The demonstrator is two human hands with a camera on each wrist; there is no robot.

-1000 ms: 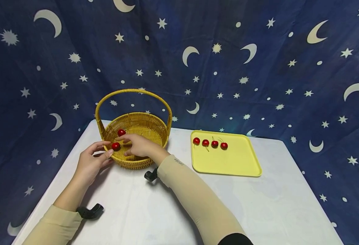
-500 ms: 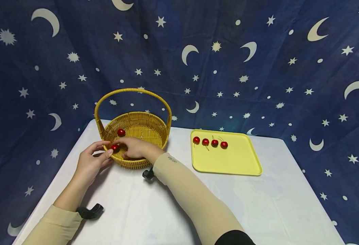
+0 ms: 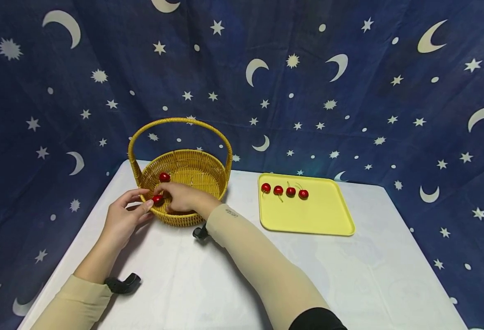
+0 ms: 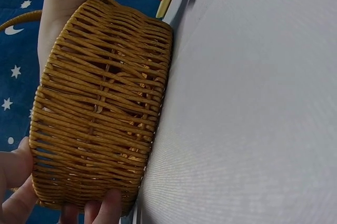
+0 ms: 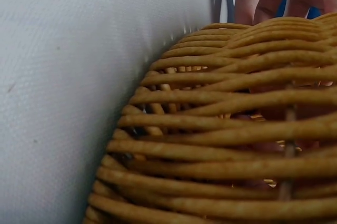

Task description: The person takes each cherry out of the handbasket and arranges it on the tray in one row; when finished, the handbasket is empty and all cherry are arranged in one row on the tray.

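The yellow woven basket [image 3: 184, 221] stands on the left part of the table, its tall handle upright. My left hand [image 3: 122, 217] grips its left side, with thumb and fingers spread around the rim and wall, as the left wrist view also shows. Inside the basket, my right hand [image 3: 182, 198] reaches down and pinches a red cherry [image 3: 157, 200] close to the left rim; its lower fingers are hidden by the wall. Another cherry [image 3: 164, 177] lies farther back in the basket. Through the weave, the right wrist view shows only bits of the right hand.
A yellow tray [image 3: 308, 220] lies to the right of the basket, with several stemmed cherries [image 3: 290, 192] in a row along its upper left. A white cloth [image 3: 225, 284] covers the table. A dark blue curtain [image 3: 308, 114] with moons and stars hangs right behind.
My right hand has lowered into the basket and its fingers have closed in on the front cherry, which shifted slightly. My left hand has stayed on the rim.
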